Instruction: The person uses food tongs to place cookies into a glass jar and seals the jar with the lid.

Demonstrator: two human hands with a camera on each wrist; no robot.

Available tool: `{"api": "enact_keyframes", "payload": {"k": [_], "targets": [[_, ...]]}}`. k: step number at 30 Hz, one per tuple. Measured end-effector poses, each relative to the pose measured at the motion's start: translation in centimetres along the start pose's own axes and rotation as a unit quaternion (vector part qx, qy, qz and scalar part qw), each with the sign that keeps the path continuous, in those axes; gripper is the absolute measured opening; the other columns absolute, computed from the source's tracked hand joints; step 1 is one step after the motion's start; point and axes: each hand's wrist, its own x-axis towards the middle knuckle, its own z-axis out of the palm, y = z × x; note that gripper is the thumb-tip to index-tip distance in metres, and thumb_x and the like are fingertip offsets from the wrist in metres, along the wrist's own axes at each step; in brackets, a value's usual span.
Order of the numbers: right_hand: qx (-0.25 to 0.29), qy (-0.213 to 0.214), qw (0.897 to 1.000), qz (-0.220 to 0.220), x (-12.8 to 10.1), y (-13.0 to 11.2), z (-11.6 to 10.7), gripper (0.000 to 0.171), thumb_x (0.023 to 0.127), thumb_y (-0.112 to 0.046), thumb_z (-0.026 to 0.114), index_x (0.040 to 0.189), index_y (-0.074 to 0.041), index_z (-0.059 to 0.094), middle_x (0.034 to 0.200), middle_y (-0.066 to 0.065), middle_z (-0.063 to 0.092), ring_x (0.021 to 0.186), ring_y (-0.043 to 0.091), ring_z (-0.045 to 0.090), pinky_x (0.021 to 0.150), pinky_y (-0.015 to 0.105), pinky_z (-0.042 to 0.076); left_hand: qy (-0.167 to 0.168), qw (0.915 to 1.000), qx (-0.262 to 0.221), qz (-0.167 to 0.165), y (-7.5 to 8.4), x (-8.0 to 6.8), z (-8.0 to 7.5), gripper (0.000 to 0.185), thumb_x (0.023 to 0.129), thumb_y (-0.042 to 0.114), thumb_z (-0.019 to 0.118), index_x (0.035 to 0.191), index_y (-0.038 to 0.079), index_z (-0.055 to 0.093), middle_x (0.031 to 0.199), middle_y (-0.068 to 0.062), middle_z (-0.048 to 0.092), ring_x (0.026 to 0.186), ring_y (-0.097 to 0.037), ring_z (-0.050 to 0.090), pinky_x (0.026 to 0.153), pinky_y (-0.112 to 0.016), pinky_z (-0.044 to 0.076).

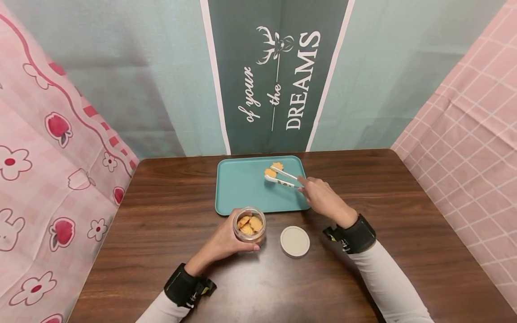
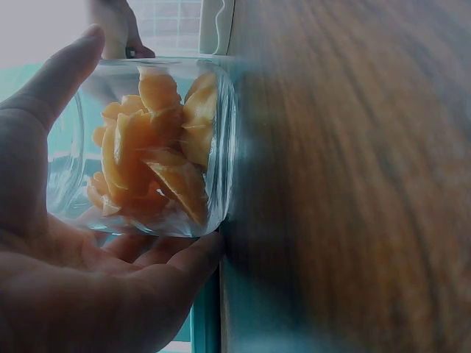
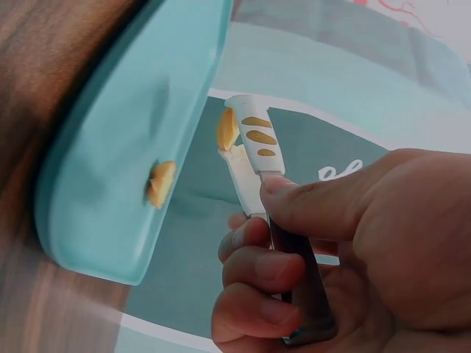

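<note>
— What am I looking at, centre frame?

— My right hand [image 1: 323, 197] pinches white tongs [image 1: 282, 177], tips closed on a cookie [image 1: 270, 172] over the teal tray [image 1: 242, 197]; a second cookie [image 1: 277, 166] lies just beyond. My left hand [image 1: 226, 240] wraps the open glass jar [image 1: 249, 224] of cookies on the tabletop [image 1: 161, 215], lid [image 1: 295, 241] to its right.

— How will the cookie handle?

— Light, brittle, I judge; squeeze its flat faces gently or it crumbles.
</note>
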Motion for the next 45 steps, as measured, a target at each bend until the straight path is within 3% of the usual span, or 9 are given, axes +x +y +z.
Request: {"api": "enact_keyframes", "payload": {"k": [20,30,45], "targets": [[-0.003,0.015,1.000,-0.021,-1.4,-2.3,-2.7,0.037,0.104,-0.003,0.065,0.138,0.009,0.060,0.079,0.006,0.054,0.060,0.015,0.044,0.053,0.028,0.037,0.001,0.9999,-0.011,0.006,0.0,0.0,0.1,0.099,0.065,0.030,0.104,0.147,0.010,0.052,0.139,-0.002,0.062,0.126,-0.019,0.059,0.112,-0.045,0.044],[-0.014,0.039,0.998,-0.054,-2.3,-3.9,-3.8,0.032,0.102,-0.001,0.066,0.133,0.006,0.059,0.076,0.004,0.047,0.058,0.014,0.041,0.053,0.027,0.037,0.001,1.0000,-0.009,0.004,0.1,0.0,0.1,0.099,0.065,0.030,0.104,0.147,0.011,0.052,0.139,-0.002,0.062,0.126,-0.019,0.059,0.112,-0.045,0.044],[-0.018,0.063,0.994,-0.089,-3.7,-5.7,-4.9,0.033,0.098,0.003,0.070,0.130,0.003,0.062,0.078,0.003,0.050,0.059,0.013,0.046,0.054,0.027,0.043,-0.001,1.0000,-0.004,0.005,0.0,0.0,0.0,0.099,0.065,0.029,0.104,0.147,0.010,0.052,0.140,-0.002,0.062,0.127,-0.018,0.059,0.113,-0.045,0.044]]}}
